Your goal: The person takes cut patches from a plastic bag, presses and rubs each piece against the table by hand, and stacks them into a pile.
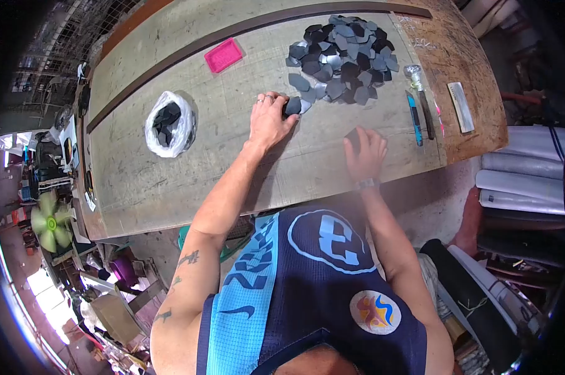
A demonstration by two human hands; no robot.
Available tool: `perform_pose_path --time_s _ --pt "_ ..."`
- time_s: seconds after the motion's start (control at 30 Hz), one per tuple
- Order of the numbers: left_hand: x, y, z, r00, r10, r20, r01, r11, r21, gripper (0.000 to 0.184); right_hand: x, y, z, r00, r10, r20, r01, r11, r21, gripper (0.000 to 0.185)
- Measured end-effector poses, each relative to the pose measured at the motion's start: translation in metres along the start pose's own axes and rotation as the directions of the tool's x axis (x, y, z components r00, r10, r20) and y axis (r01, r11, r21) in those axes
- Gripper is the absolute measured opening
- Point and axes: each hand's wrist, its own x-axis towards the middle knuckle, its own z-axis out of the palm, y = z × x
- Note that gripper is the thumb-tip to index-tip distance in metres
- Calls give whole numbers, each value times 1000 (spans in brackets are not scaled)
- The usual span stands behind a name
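On the grey-green surface (213, 134), a white plastic bag (186, 134) holds dark flat pieces (166, 121). Right of it lies a shallow pink rectangular plastic tray (223, 56). The left hand (272, 117), fingers curled, touches a dark angular piece (292, 105) just below a heap of black and grey flat pieces (348, 56). The blurred right hand (366, 154), half-curled, has a dark flat piece (354, 139) at its fingers. Farther right lies a slim blue cutter (414, 119).
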Motion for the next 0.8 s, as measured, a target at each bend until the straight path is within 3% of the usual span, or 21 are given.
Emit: perform_pose_path --time_s 0.1,0.23,0.3,0.33,0.37,0.43,0.47,0.5,0.53,0.57,0.7,0.8 --pt "-25 -23 -19 999 33 -38 -34 998 -44 49 -1 2 0 1000 -19 -23 20 1000 7 34" --pt "-82 -43 -30 978 -210 -3 210 978 -11 51 -4 10 5 990 -103 -96 114 986 124 21" --pt "-101 -47 -26 976 -179 -125 186 982 45 57 -6 17 12 996 2 -92 17 978 207 23" --pt "-105 -50 -24 969 -201 -140 201 979 -20 60 -7 9 12 985 149 -88 -119 952 281 29" --pt "-108 -53 -22 962 -228 -151 227 974 -26 60 -9 6 15 990 125 -72 -100 954 281 29" --pt "-106 -56 -19 965 -173 -199 172 985 -21 63 -5 -8 10 895 384 226 -441 689 576 34" --pt "-104 -58 -19 968 -173 -181 173 985 -20 63 -3 -25 3 864 363 348 -502 597 626 38" --pt "-103 -61 -16 961 -198 -192 195 980 -34 63 2 -40 0 868 343 359 -496 612 615 38" --pt "-101 -63 -13 966 -161 -201 164 986 -1 63 8 -52 1 760 279 587 -649 283 706 39" --pt "-100 -64 -11 970 -122 -209 133 990 36 64 13 -63 4 633 128 763 -761 -73 644 41" --pt "-104 -53 -7 949 -199 -243 192 980 -51 55 23 -100 23 567 -6 824 -824 0 567 46" --pt "-107 -55 -4 947 -173 -270 171 985 -33 57 28 -114 36 498 -133 857 -867 -89 491 51"
